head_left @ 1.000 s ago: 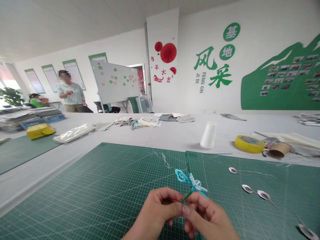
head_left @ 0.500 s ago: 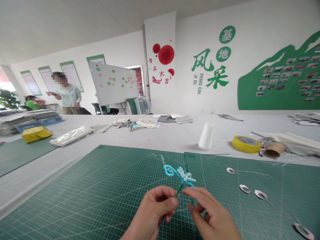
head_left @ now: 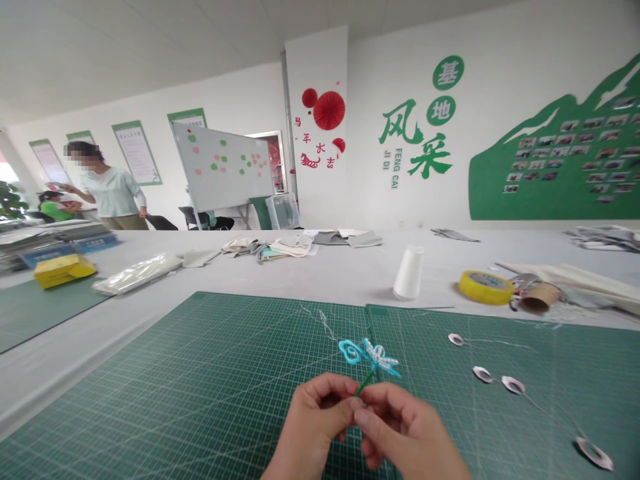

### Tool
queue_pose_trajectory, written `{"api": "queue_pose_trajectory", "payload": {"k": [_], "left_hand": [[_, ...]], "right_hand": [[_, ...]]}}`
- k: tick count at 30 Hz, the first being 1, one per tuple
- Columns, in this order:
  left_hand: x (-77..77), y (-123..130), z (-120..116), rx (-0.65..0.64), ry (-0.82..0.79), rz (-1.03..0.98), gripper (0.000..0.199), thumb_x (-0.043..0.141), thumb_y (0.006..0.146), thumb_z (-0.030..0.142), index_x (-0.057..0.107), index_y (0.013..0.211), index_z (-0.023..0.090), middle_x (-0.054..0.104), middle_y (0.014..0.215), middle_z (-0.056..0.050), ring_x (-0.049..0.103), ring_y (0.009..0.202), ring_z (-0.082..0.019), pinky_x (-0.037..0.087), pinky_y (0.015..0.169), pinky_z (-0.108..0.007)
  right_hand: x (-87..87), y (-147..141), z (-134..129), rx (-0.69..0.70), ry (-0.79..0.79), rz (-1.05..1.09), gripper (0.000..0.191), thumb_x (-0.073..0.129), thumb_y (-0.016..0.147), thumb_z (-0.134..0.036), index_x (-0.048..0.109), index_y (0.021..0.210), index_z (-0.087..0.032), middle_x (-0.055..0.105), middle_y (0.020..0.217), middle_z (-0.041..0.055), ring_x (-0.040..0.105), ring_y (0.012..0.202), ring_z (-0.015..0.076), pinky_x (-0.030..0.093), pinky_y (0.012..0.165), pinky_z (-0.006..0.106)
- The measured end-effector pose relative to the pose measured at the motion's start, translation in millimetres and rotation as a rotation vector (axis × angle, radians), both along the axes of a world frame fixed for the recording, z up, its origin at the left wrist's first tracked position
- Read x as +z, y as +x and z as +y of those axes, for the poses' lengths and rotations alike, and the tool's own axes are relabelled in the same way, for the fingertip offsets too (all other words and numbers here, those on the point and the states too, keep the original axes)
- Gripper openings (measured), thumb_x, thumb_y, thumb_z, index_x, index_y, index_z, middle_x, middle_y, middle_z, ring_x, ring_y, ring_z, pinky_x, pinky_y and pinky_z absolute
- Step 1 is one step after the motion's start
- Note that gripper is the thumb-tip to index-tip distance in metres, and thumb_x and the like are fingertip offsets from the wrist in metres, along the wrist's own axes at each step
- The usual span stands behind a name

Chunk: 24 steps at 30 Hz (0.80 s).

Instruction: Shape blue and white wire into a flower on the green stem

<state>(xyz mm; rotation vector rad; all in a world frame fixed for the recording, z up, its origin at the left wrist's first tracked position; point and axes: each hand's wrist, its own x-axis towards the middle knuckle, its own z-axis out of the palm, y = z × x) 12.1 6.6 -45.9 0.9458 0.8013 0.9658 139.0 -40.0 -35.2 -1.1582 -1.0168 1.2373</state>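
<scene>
While a person in a pale top [head_left: 116,193] stands beyond the worktop [head_left: 225,283] at far left, a yellow box [head_left: 65,271] sits nearest that side, then a clear plastic packet [head_left: 140,273], then cloth scraps [head_left: 295,245] along the back. Big green cutting mat [head_left: 190,380] lies in front.

Left hand [head_left: 315,423]: fingers closed in a pinch on the green stem [head_left: 365,383], near its lower end. Blue beaded flower [head_left: 381,359] tops the stem, held up over the meeting edges of two mats, tilted away from the hands; a blue looped piece [head_left: 350,351] joins it on the left. Right hand [head_left: 407,423]: fingers closed in a pinch at the stem's lower end, against the left fingertips; contact partly hidden.

White thread cone [head_left: 409,273] stands upright behind the mats. Further right, pale oval pieces [head_left: 513,385] on thin wires lie spread on the right mat [head_left: 500,433]; yellow tape roll [head_left: 485,287] lies flat behind them, cardboard tube [head_left: 540,297] just beside it.
</scene>
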Motion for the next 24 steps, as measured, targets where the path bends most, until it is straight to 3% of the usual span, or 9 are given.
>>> {"api": "queue_pose_trajectory", "payload": {"k": [5, 8, 11, 14, 17, 18, 21, 24], "left_hand": [[5.4, -0.1, -2.7, -0.001, -0.020, -0.060, 0.028, 0.086, 0.053, 0.029, 0.070, 0.070, 0.014, 0.057, 0.055, 0.003, 0.043, 0.045, -0.005, 0.030, 0.040, -0.017], [5.2, 0.1, -2.0, -0.019, -0.019, -0.078, 0.029, 0.086, 0.053, 0.030, 0.069, 0.070, 0.014, 0.055, 0.053, 0.003, 0.044, 0.045, -0.006, 0.030, 0.040, -0.017], [3.9, -0.2, -0.9, -0.028, -0.030, -0.109, 0.029, 0.086, 0.053, 0.030, 0.069, 0.071, 0.014, 0.057, 0.053, 0.003, 0.045, 0.046, -0.006, 0.030, 0.040, -0.017], [3.4, -0.7, -0.3, -0.020, -0.058, -0.132, 0.031, 0.087, 0.051, 0.030, 0.069, 0.070, 0.015, 0.055, 0.051, 0.004, 0.044, 0.045, -0.006, 0.029, 0.041, -0.017], [3.3, -0.8, -0.3, -0.002, -0.051, -0.135, 0.030, 0.088, 0.051, 0.029, 0.069, 0.069, 0.015, 0.054, 0.050, 0.004, 0.042, 0.044, -0.005, 0.029, 0.040, -0.017], [3.1, -0.7, -0.2, -0.001, -0.039, -0.133, 0.029, 0.087, 0.052, 0.029, 0.069, 0.069, 0.015, 0.054, 0.050, 0.004, 0.042, 0.044, -0.005, 0.029, 0.040, -0.017], [1.3, 0.0, 0.6, -0.015, -0.005, -0.103, 0.027, 0.086, 0.054, 0.030, 0.069, 0.069, 0.015, 0.055, 0.051, 0.004, 0.043, 0.044, -0.006, 0.030, 0.041, -0.017], [0.4, 0.6, 1.2, -0.022, -0.005, -0.074, 0.027, 0.085, 0.055, 0.030, 0.070, 0.070, 0.014, 0.058, 0.053, 0.003, 0.047, 0.045, -0.006, 0.032, 0.044, -0.018]], "right_hand": [[0.0, 3.8, -2.3, -0.051, 0.057, -0.158, 0.033, 0.068, 0.073, -0.049, 0.068, 0.069, -0.016, 0.057, 0.051, -0.0027, 0.052, 0.046, 0.0098, 0.046, 0.045, 0.020], [-0.9, 2.7, -1.8, -0.084, 0.054, -0.109, 0.039, 0.066, 0.071, -0.055, 0.065, 0.073, -0.017, 0.054, 0.051, -0.0034, 0.049, 0.043, 0.0095, 0.041, 0.035, 0.017], [-3.2, 1.6, -1.2, -0.003, 0.005, -0.076, 0.039, 0.062, 0.074, -0.057, 0.061, 0.073, -0.017, 0.055, 0.052, -0.0039, 0.048, 0.038, 0.0077, 0.034, 0.029, 0.014], [-5.5, 4.6, -2.3, 0.059, 0.007, -0.192, 0.032, 0.061, 0.078, -0.048, 0.063, 0.068, -0.018, 0.057, 0.056, -0.0015, 0.053, 0.043, 0.0098, 0.039, 0.034, 0.016], [-7.0, 10.5, -4.3, -0.085, 0.040, -0.328, 0.020, 0.064, 0.076, -0.038, 0.070, 0.086, -0.021, 0.065, 0.080, 0.0051, 0.059, 0.057, 0.0147, 0.041, 0.035, 0.018], [-6.7, 11.9, -4.9, -0.125, 0.041, -0.325, 0.025, 0.064, 0.076, -0.035, 0.069, 0.097, -0.023, 0.066, 0.086, 0.0055, 0.058, 0.055, 0.0137, 0.040, 0.033, 0.018], [-2.5, 10.5, -5.8, -0.017, 0.002, -0.142, 0.042, 0.061, 0.079, -0.033, 0.058, 0.121, -0.024, 0.066, 0.074, 0.0022, 0.047, 0.039, 0.0084, 0.036, 0.031, 0.019], [3.7, 1.9, -4.0, 0.067, 0.031, 0.118, 0.043, 0.070, 0.073, -0.034, 0.062, 0.113, -0.020, 0.068, 0.081, 0.0048, 0.060, 0.058, 0.0146, 0.048, 0.043, 0.023]]}}
